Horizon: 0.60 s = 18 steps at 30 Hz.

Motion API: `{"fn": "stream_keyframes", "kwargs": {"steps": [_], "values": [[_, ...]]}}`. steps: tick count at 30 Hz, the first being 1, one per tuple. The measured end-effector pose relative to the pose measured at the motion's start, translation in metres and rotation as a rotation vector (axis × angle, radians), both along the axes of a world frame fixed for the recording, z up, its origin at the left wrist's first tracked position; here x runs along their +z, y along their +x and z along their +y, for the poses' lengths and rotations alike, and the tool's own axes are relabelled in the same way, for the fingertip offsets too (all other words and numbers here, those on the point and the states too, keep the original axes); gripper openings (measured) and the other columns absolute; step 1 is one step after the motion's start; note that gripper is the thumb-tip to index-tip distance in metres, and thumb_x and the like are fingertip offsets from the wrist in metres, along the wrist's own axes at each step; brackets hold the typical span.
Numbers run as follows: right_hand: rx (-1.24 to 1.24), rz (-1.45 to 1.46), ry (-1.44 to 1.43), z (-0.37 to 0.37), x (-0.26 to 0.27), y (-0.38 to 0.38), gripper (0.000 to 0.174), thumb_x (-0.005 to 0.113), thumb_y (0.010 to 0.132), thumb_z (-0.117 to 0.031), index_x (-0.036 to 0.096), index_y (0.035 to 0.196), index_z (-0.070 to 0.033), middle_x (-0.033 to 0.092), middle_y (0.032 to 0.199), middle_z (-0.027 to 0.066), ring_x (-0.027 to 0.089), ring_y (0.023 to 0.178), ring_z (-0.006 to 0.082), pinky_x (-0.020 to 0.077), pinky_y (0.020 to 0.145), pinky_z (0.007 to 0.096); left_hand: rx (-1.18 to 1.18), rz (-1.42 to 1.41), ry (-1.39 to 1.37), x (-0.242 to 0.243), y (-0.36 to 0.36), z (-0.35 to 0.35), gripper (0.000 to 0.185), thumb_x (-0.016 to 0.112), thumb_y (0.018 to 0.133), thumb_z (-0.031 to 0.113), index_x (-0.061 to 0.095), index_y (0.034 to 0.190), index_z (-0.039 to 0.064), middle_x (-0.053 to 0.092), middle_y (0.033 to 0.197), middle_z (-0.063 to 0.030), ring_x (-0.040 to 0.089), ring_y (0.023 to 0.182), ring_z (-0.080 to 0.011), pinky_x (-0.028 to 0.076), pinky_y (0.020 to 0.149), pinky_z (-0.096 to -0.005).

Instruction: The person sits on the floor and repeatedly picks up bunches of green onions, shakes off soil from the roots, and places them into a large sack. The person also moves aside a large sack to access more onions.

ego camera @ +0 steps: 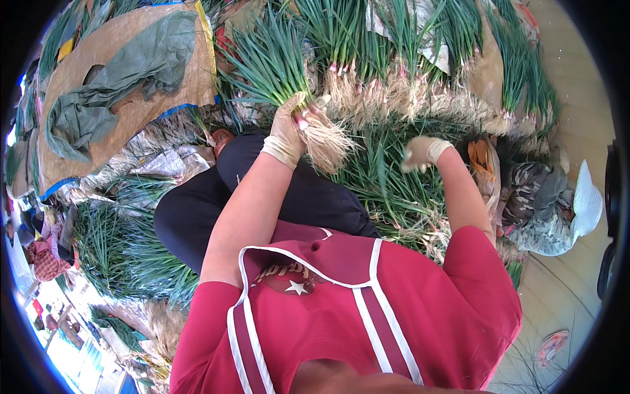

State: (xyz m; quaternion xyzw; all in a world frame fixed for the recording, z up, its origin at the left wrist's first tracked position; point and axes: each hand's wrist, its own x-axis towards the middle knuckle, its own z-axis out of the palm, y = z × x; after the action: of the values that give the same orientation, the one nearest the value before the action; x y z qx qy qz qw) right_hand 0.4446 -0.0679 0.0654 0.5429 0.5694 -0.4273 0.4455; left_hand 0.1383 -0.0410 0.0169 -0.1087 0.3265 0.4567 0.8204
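My left hand (288, 125), in a pale thin glove, grips a bunch of green onions (301, 93) just above its white and pinkish bulbs. The leaves fan up and to the left, and the long pale roots hang towards my knee. My right hand (421, 153), gloved too, is over a loose heap of green onions (393, 182) to the right of my legs. Its fingers are bent and somewhat blurred, with a leaf hanging close by; whether they pinch that leaf cannot be made out.
Rows of bunched green onions (364, 93) line the far side. A brown woven sheet (133, 49) with a green cloth lies at upper left; another onion heap (133, 246) sits at left. A person in a white hat (541, 207) is at right, other people at far left.
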Motion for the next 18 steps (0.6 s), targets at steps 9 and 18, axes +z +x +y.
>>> {"fn": "stream_keyframes", "kwargs": {"steps": [9,18], "values": [[-0.532,0.101,0.795,0.048,-0.077,-0.026,0.032,0.048,0.093,-0.028,0.063,0.107,-0.003,0.064,0.104,0.0243,0.064,0.097,0.0378,0.0483,0.085,0.0467,-0.134,0.032,0.135,-0.042,-0.024,0.000,0.040,0.065,0.083,0.007,0.057,0.122,0.002,0.066,0.093,-0.0119,0.064,0.089,-0.0276,0.053,0.082,-0.0442],[0.289,-0.160,-0.526,-0.131,-0.017,0.033,0.052,0.069,0.079,-0.054,0.069,0.109,-0.012,0.072,0.100,0.0052,0.066,0.097,0.0254,0.0518,0.085,0.0386,0.023,-0.015,-0.037,0.012,0.004,0.001,0.033,0.063,0.082,0.001,0.057,0.115,-0.001,0.067,0.094,-0.0153,0.061,0.074,-0.0199,0.055,0.060,-0.0315]]}}
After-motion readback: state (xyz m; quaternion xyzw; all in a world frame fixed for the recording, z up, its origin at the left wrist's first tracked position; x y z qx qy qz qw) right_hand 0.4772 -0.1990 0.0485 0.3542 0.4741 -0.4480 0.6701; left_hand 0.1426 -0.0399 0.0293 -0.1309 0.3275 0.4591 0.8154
